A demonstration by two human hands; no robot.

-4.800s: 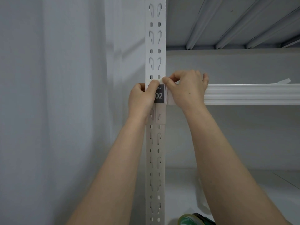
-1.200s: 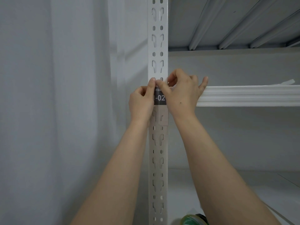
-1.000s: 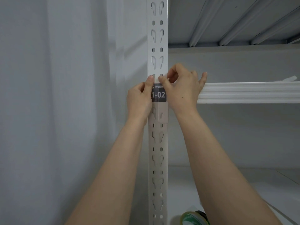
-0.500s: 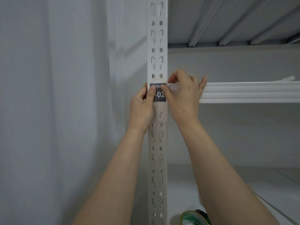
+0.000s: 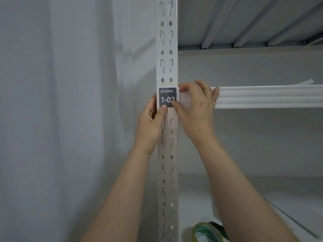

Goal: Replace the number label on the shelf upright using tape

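In the head view, the number label (image 5: 167,97) lies flat on the shelf upright (image 5: 167,49), its longer side vertical, between your hands. Your left hand (image 5: 150,123) pins its lower left corner with the thumb. Your right hand (image 5: 195,109) fingers (image 5: 182,88) pinch its right edge, likely the side to smooth next.

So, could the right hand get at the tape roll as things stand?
Probably yes: the tape roll lies below that forearm with nothing between, though the right hand currently holds the label.
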